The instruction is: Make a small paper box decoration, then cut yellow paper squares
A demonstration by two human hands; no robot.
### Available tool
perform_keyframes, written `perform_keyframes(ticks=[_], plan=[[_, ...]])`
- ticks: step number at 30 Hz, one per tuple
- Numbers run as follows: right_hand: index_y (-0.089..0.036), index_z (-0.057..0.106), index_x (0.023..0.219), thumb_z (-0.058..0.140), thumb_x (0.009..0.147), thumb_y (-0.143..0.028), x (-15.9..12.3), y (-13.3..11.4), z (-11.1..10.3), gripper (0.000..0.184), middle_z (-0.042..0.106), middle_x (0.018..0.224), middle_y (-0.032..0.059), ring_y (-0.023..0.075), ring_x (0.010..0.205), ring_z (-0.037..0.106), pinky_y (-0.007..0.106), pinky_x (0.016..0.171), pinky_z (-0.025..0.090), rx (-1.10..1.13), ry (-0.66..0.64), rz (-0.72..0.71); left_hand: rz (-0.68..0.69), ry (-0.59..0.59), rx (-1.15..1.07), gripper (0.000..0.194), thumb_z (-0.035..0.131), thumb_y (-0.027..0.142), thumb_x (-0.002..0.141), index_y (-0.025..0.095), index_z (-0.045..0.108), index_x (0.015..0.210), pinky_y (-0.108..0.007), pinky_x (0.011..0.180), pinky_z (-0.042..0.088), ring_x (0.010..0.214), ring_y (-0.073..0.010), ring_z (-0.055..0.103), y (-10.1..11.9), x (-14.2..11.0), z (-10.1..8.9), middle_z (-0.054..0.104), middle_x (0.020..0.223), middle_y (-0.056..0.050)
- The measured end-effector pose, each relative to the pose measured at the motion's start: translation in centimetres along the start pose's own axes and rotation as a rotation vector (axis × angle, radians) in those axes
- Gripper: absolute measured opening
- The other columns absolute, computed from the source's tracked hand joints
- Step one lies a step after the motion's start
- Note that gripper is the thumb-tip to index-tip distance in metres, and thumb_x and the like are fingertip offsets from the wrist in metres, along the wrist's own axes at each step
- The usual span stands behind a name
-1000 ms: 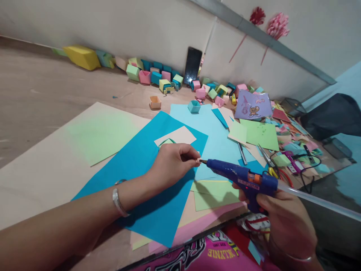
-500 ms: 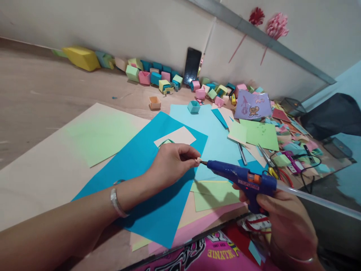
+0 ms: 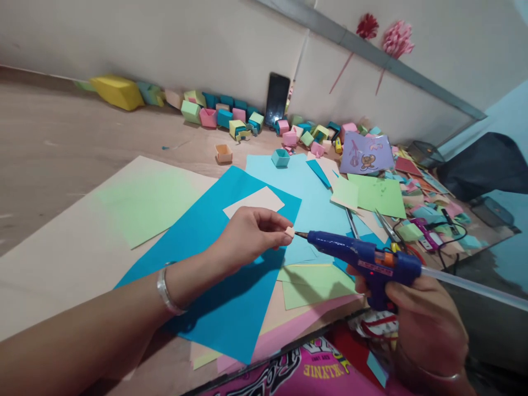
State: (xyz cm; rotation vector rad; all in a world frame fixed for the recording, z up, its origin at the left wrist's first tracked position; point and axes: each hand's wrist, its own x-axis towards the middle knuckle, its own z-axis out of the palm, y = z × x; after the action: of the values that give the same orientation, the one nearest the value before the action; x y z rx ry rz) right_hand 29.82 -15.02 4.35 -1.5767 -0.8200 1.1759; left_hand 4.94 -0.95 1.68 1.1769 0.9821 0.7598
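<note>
Between the thumb and fingers of my left hand (image 3: pixel 258 234) is pinched a small pale peach paper piece (image 3: pixel 290 232). My right hand (image 3: pixel 424 316) is wrapped around the handle of a blue glue gun (image 3: pixel 355 250). Its metal nozzle points left, right by the paper piece; whether they touch I cannot tell. A clear glue stick (image 3: pixel 474 287) sticks out of the gun's back end. Under my left hand lie a blue sheet (image 3: pixel 231 297) and a pale peach rectangle of paper (image 3: pixel 264 199), partly hidden by the hand.
Small folded paper boxes (image 3: pixel 225 117) line the wall, with a phone (image 3: pixel 277 99) leaning among them. An orange box (image 3: pixel 224 153) and a teal box (image 3: pixel 281 158) stand behind the sheets. Scissors (image 3: pixel 388 226), paper scraps and a purple card (image 3: pixel 367 153) lie at right.
The glue gun has shifted slightly right, and its nozzle has drawn back a little from the paper piece, which now shows more. My left hand keeps its pinch.
</note>
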Motion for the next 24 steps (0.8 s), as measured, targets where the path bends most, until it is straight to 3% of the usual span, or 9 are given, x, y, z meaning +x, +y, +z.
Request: perform_keyframes(ticks=[11, 15, 21, 24], plan=[[-0.022, 0.075, 0.101, 0.073, 0.078, -0.04, 0.7, -0.6, 0.8, 0.03, 0.075, 0.091, 0.0079, 0.0194, 0.073, 0.064, 0.027, 0.057, 0.043, -0.021, -0.099, -0.027, -0.019, 0.009, -0.101, 0.022, 0.082, 0.023, 0.06, 0.017, 0.076, 0.08, -0.026, 0.056, 0.052, 0.063, -0.0136, 0.064, 0.3, 0.0, -0.2, 0.076, 0.079, -0.006], [-0.019, 0.077, 0.089, 0.076, 0.072, -0.045, 0.8, -1.5, 1.8, 0.031, 0.073, 0.076, 0.008, 0.0189, 0.067, 0.06, 0.026, 0.053, 0.039, -0.071, -0.12, -0.046, -0.018, 0.016, -0.067, 0.02, 0.081, 0.022, 0.063, 0.017, 0.077, 0.082, -0.026, 0.059, 0.053, 0.068, -0.0152, 0.067, 0.6, -0.3, -0.1, 0.077, 0.083, -0.007], [-0.02, 0.077, 0.087, 0.077, 0.071, -0.048, 0.6, -1.7, 2.4, 0.032, 0.072, 0.073, 0.0074, 0.0179, 0.062, 0.058, 0.026, 0.05, 0.038, -0.093, -0.113, -0.071, 0.082, 0.038, 0.072, 0.014, 0.077, 0.021, 0.067, 0.017, 0.076, 0.08, -0.031, 0.074, 0.058, 0.08, -0.0191, 0.071, 0.4, -0.4, 0.1, 0.078, 0.087, -0.007], [-0.018, 0.077, 0.088, 0.076, 0.072, -0.047, 0.7, -1.4, 2.2, 0.033, 0.073, 0.075, 0.0089, 0.0205, 0.067, 0.063, 0.027, 0.053, 0.044, -0.088, -0.12, -0.113, 0.184, 0.06, 0.154, 0.015, 0.075, 0.025, 0.07, 0.017, 0.075, 0.082, -0.031, 0.073, 0.058, 0.081, -0.0198, 0.072, 1.4, -0.4, -0.5, 0.078, 0.088, -0.007]])
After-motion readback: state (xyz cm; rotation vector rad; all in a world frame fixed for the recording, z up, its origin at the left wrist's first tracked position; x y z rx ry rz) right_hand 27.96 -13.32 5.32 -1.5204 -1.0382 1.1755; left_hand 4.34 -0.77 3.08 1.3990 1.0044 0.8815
